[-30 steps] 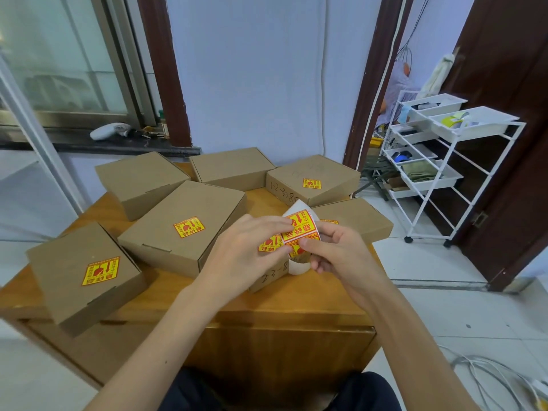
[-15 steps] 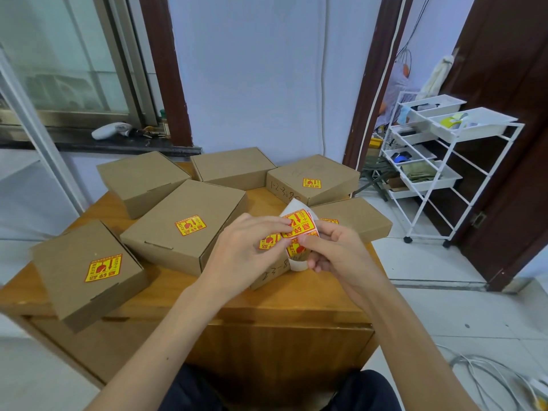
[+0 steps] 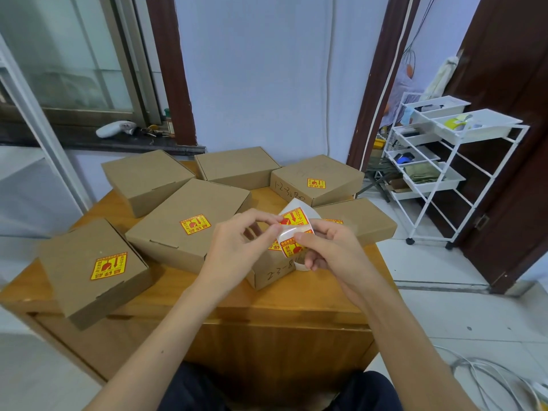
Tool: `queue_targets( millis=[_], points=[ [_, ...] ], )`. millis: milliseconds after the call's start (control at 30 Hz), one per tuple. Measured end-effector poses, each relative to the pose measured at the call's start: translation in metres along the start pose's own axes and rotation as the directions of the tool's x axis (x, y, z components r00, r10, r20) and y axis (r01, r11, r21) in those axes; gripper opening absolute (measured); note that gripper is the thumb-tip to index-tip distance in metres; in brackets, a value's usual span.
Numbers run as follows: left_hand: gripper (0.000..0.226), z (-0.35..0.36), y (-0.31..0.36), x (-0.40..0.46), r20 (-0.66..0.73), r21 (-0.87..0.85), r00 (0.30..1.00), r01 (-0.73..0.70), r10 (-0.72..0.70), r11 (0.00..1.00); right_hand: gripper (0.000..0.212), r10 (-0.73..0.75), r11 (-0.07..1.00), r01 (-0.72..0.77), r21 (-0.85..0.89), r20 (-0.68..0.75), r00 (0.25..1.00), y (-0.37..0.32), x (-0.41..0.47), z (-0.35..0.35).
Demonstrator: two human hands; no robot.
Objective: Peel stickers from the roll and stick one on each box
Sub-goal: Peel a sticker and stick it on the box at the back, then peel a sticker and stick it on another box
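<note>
Several brown cardboard boxes lie on the wooden table (image 3: 296, 304). Yellow-and-red stickers show on the near left box (image 3: 74, 262), the middle box (image 3: 178, 203), the back right box (image 3: 332, 173) and the right box (image 3: 367, 215). The back left box (image 3: 145, 176) and back middle box (image 3: 237, 164) are bare on top. My right hand (image 3: 332, 250) grips the sticker roll (image 3: 300, 206) above a small stickered box (image 3: 272, 275). My left hand (image 3: 237, 247) pinches the edge of a sticker (image 3: 293, 218) lifting off the shiny backing.
A white wire trolley (image 3: 439, 161) with trays stands on the floor to the right, beside a dark door. A window sill (image 3: 118, 143) with small items runs behind the table at the left. Cables lie on the floor at the lower right.
The sticker under my left fingers has come partly away from the strip, and bare shiny backing now shows below it. Both hands stay in about the same place.
</note>
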State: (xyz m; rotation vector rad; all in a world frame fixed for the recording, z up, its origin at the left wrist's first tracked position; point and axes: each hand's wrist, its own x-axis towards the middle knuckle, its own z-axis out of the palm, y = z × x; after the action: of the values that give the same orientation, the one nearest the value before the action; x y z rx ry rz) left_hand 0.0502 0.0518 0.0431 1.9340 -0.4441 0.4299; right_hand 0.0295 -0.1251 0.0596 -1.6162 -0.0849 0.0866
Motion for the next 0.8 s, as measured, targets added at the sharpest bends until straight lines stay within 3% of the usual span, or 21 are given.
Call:
queue_targets(
  millis=[600, 800],
  points=[
    [0.005, -0.035, -0.02, 0.015, -0.105, -0.151, 0.97, 0.201, -0.218, 0.968, 0.024, 0.013, 1.0, -0.014, -0.013, -0.029, 1.0, -0.003, 0.038, 0.029],
    [0.007, -0.061, -0.03, 0.021, -0.171, -0.324, 0.926, 0.269, -0.336, 0.907, 0.014, -0.012, 1.0, 0.012, 0.006, 0.009, 1.0, -0.003, 0.06, 0.048]
  ],
)
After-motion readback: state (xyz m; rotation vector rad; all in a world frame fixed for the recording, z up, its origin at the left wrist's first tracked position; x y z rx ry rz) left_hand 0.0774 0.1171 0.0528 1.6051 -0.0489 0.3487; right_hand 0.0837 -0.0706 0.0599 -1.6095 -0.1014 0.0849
